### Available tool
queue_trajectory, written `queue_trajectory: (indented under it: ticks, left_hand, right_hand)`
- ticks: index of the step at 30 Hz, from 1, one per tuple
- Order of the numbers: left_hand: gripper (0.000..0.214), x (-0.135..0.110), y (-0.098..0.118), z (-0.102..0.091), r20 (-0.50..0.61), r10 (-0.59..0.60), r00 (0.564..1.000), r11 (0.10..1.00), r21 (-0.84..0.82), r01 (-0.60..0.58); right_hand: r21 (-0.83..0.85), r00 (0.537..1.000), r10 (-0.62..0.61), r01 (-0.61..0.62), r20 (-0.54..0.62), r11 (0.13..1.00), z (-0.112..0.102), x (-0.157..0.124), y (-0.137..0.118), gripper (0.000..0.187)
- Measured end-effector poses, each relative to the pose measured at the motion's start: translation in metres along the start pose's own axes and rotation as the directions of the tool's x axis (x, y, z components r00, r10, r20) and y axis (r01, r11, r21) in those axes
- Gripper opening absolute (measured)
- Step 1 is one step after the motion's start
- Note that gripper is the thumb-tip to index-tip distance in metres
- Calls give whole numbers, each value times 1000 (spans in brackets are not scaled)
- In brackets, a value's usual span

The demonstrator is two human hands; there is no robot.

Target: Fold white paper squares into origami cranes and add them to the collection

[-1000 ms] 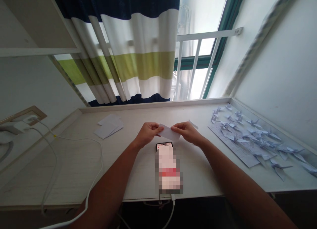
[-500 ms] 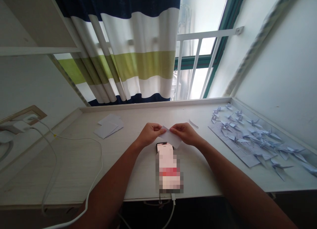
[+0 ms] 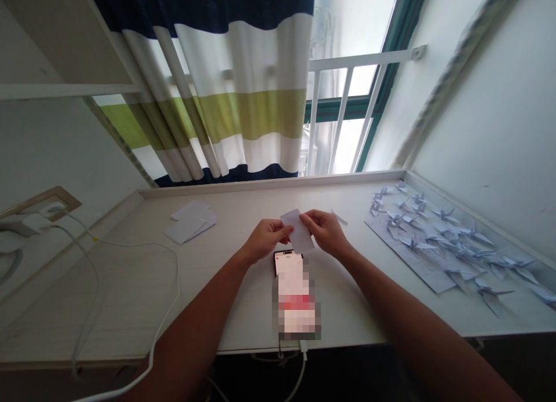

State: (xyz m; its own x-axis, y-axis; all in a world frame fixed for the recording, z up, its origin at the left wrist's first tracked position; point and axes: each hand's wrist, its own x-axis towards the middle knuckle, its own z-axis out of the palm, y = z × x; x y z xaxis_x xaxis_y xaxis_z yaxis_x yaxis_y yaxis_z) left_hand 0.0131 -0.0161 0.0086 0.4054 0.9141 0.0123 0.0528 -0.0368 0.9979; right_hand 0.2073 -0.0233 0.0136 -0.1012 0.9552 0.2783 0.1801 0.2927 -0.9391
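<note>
A folded piece of white paper point(image 3: 300, 235) is held up between my two hands, just beyond the top of a phone point(image 3: 290, 266). My left hand point(image 3: 267, 238) pinches its left edge between thumb and fingers. On the opposite side, my right hand point(image 3: 324, 228) grips the paper near its upper right edge. The phone lies face up on the white desk point(image 3: 243, 298), its lit screen partly blurred out, with a white cable plugged into its near end.
Several white sheets point(image 3: 190, 221) lie at the back left. Many folded paper cranes point(image 3: 456, 240) cover the right side, some on a printed sheet point(image 3: 438, 279). A thin paper strip point(image 3: 339, 216) rests behind my right hand. A white cable point(image 3: 176, 286) runs along the left.
The paper has turned more upright and shows a narrower, longer shape. My right hand has risen slightly, while my left has shifted a little lower along the paper's edge.
</note>
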Motion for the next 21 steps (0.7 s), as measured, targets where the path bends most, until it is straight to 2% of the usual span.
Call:
queue_trajectory:
  ticks: [4,9,12,17,21]
  left_hand:
    - [44,-1,0,0,67,-2,998,1000,19,0]
    - [44,-1,3,2,-22,-4,1000,1000,-7,4]
    - [42,-2,3,4,-49,-4,999,1000,-31,3]
    - [41,-3,5,8,-102,-18,995,998,-59,12]
    - [43,-1,6,7,-218,6,976,994,-103,-29]
  right_hand:
    - [-121,999,-31,29,-12,992,-2,0,-1,51]
    - [-184,985,-66,35,-160,982,-2,1,-1,53]
    - [-176,972,-39,-3,-234,984,-2,2,0,53]
    - [-144,984,-11,-14,-177,990,2,0,1,53]
    - [-125,998,26,-34,-65,992,6,-3,-1,52]
